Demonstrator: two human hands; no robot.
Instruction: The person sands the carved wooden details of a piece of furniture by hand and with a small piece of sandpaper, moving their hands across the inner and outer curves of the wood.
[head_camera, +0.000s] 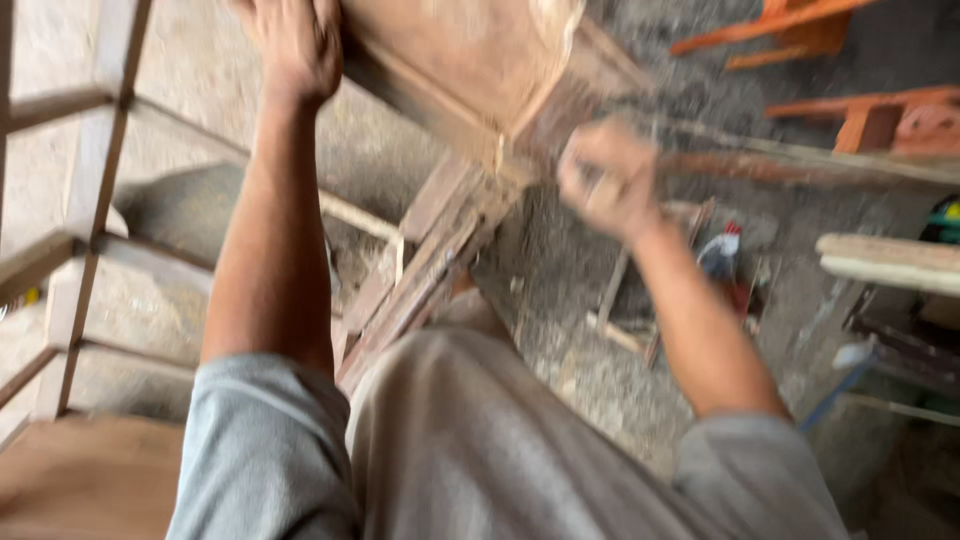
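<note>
1. Left hand (295, 45) up at 11 o'clock, grip wrapped over the edge of a wooden furniture piece (470, 70), fingers closed on it.
2. Right hand (610, 180) at 1 o'clock, blurred, curled into a fist on a thin rod-like tool (790, 170); can't tell the kind.
3. Wooden slats (420, 270) dead centre, below the piece.
4. Orange wooden frames (860, 115) at 2 o'clock on the sawdusty floor (590, 360).

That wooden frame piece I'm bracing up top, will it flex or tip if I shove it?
The wooden frame piece looks like solid board with joined rails, so probably stiff and fairly heavy. The left hand steadies its edge, hinting it could tip if released. The right hand is too blurred to judge.
</note>
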